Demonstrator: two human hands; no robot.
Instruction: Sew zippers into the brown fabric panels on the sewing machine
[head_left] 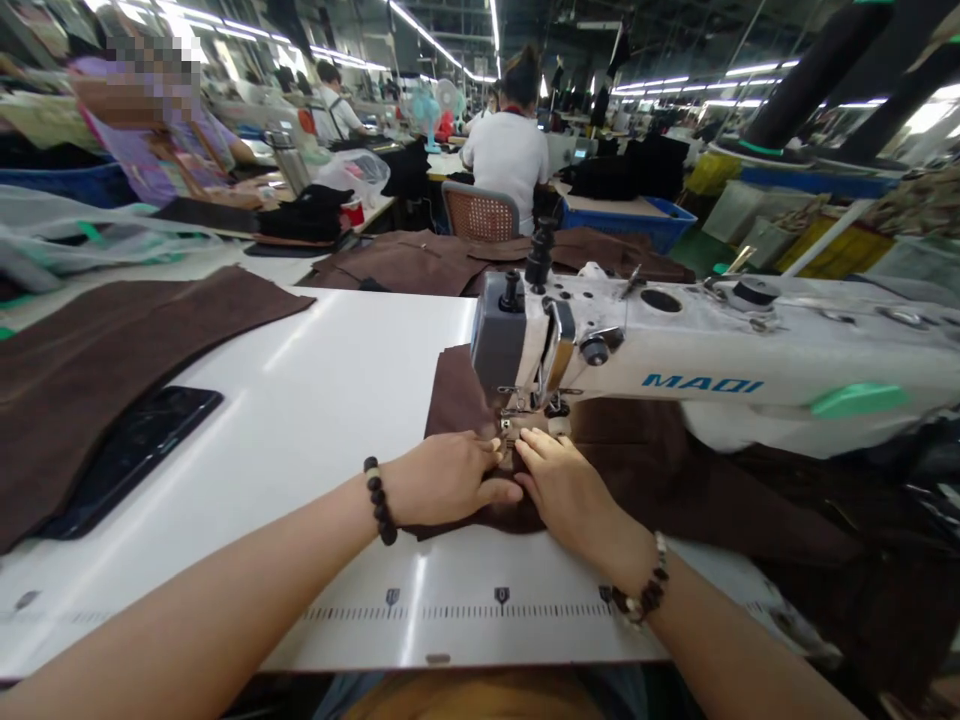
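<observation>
A white sewing machine [705,360] stands on the white table [315,400]. A piece of dark brown fabric [457,395] lies under its needle and presser foot [517,420]. My left hand [446,478] rests flat on the fabric just left of the needle, fingers together and pointing at it. My right hand [566,485] presses the fabric from the right, fingertips close to the presser foot. Both wrists wear bead bracelets. Neither hand grips anything; both lie on the cloth.
A black phone [131,455] lies on a pile of brown fabric [97,350] at the left. More brown cloth [420,262] lies behind the machine. A seated person in white [506,155] faces away; another person [161,130] works at far left.
</observation>
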